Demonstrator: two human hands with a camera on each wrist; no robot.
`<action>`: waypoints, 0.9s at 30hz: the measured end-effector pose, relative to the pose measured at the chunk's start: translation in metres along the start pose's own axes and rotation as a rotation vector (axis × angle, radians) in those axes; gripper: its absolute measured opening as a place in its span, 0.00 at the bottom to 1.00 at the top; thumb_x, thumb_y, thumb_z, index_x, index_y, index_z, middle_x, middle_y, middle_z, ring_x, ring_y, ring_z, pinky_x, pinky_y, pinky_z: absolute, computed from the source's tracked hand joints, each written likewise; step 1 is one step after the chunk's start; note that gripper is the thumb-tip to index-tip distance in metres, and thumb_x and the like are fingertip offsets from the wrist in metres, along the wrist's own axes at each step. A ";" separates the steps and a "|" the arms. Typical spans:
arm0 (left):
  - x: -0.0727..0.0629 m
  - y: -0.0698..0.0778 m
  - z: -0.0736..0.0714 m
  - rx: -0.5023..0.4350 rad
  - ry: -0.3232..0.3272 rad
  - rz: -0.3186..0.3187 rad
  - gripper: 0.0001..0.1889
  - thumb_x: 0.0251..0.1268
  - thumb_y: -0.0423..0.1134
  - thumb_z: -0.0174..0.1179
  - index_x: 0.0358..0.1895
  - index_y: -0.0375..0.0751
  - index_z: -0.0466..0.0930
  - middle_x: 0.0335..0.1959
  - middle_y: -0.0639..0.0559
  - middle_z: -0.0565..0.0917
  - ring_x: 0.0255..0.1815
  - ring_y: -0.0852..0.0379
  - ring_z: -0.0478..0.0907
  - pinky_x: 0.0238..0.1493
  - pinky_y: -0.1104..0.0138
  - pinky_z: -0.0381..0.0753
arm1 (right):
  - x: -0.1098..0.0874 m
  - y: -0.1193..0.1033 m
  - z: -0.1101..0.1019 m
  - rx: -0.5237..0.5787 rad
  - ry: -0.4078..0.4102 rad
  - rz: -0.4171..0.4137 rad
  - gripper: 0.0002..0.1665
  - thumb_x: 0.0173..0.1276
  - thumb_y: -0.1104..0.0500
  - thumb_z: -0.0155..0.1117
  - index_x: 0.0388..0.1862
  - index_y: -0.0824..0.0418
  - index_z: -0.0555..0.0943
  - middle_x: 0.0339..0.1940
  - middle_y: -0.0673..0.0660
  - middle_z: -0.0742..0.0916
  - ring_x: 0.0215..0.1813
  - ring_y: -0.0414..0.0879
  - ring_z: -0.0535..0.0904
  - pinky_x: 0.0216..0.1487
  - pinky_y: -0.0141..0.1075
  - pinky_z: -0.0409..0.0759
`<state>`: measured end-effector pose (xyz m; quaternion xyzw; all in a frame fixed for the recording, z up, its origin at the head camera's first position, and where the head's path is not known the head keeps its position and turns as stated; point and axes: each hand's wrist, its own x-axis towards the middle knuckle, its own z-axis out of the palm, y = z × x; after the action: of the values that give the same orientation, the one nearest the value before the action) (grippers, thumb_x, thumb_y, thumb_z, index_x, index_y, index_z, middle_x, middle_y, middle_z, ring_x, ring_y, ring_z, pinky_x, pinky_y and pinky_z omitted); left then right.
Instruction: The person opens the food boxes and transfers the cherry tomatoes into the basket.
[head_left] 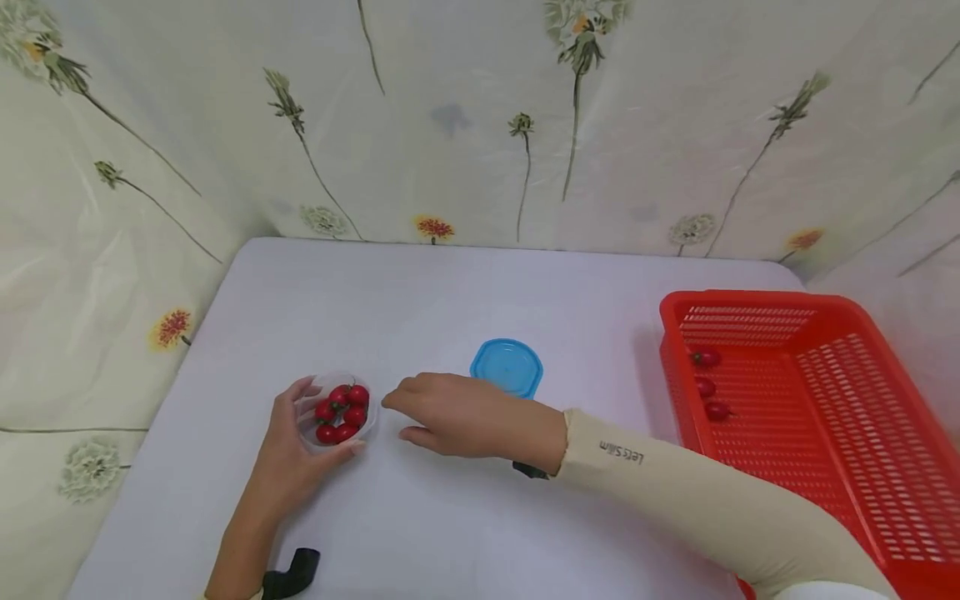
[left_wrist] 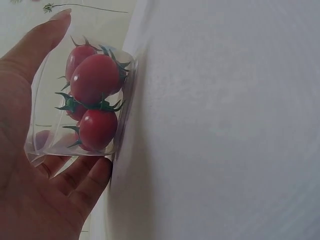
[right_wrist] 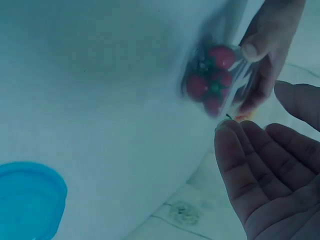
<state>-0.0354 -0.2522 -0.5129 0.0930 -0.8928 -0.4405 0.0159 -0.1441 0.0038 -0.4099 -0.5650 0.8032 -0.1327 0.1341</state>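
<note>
Several tomatoes [left_wrist: 96, 79] in clear container [left_wrist: 49, 112], in left grip [head_left: 297, 457]

The beige sleeve [head_left: 697, 492] hides part of the red basket [head_left: 813, 425], which the head view's right edge cuts off. The wrist [head_left: 542, 435] covers the blue lid's [head_left: 507, 365] near rim. The right wrist view crops the right hand [right_wrist: 272, 182] and blurs the tomatoes [right_wrist: 196, 86]; overlapping, their number stays uncertain.

Tomatoes [head_left: 357, 396]: red, green tops
Container [left_wrist: 47, 115]: clear, in left hand [head_left: 292, 458]
Lid [head_left: 508, 365]: blue, beyond right hand [head_left: 453, 414]
Right sleeve [head_left: 690, 496]: cream, dark lettering
Basket [head_left: 757, 297]: red, slotted, right of right hand
Backdrop [head_left: 450, 167]: pale, floral print, beyond right hand
</note>
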 end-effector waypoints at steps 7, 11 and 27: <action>0.000 -0.002 -0.001 -0.021 0.003 0.021 0.61 0.53 0.55 0.81 0.83 0.49 0.47 0.75 0.42 0.66 0.75 0.38 0.67 0.67 0.37 0.73 | 0.037 -0.009 0.018 0.013 0.052 0.004 0.28 0.74 0.51 0.71 0.69 0.57 0.79 0.60 0.52 0.86 0.60 0.44 0.81 0.59 0.28 0.80; 0.000 -0.003 -0.001 -0.040 0.001 0.023 0.60 0.53 0.55 0.81 0.83 0.49 0.48 0.74 0.42 0.66 0.74 0.39 0.67 0.68 0.38 0.73 | 0.054 -0.013 0.022 0.000 0.078 0.016 0.27 0.73 0.50 0.72 0.67 0.56 0.80 0.58 0.51 0.86 0.57 0.42 0.80 0.56 0.24 0.80; 0.001 -0.001 -0.003 -0.060 -0.013 0.023 0.60 0.54 0.52 0.82 0.82 0.46 0.47 0.73 0.43 0.66 0.73 0.40 0.69 0.70 0.42 0.73 | 0.100 -0.024 0.045 -0.500 0.033 0.067 0.26 0.70 0.45 0.74 0.63 0.52 0.84 0.52 0.47 0.88 0.47 0.43 0.75 0.48 0.29 0.80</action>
<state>-0.0355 -0.2553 -0.5121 0.0794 -0.8803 -0.4673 0.0180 -0.1393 -0.1015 -0.4495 -0.5515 0.8314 0.0655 -0.0184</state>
